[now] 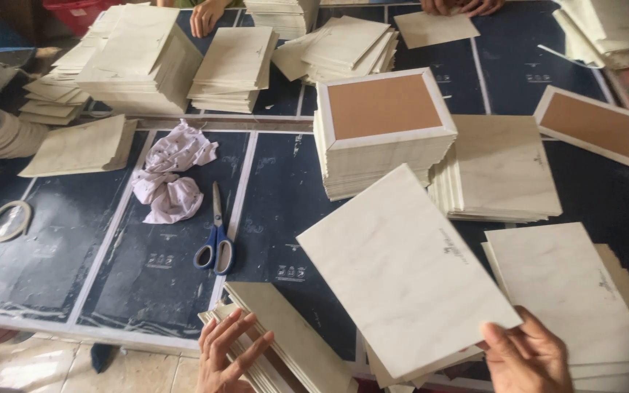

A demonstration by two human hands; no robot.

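While the right hand (525, 358) pinches a pale cover board (402, 269) at its lower corner, lifted at lower centre, I note the left hand (228, 351) resting fingers spread on the lower-left stack (293, 342); tall finished stack (380, 135) at centre, many loose boards remain

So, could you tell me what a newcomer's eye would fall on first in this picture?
Most striking is the large pale marbled sheet held up at a tilt by the right hand at lower centre. Behind it stands a tall stack topped by a brown-faced board, with more pale stacks across the dark blue table. The left hand rests on a fanned pile at the near edge, close to blue-handled scissors and a crumpled white cloth.
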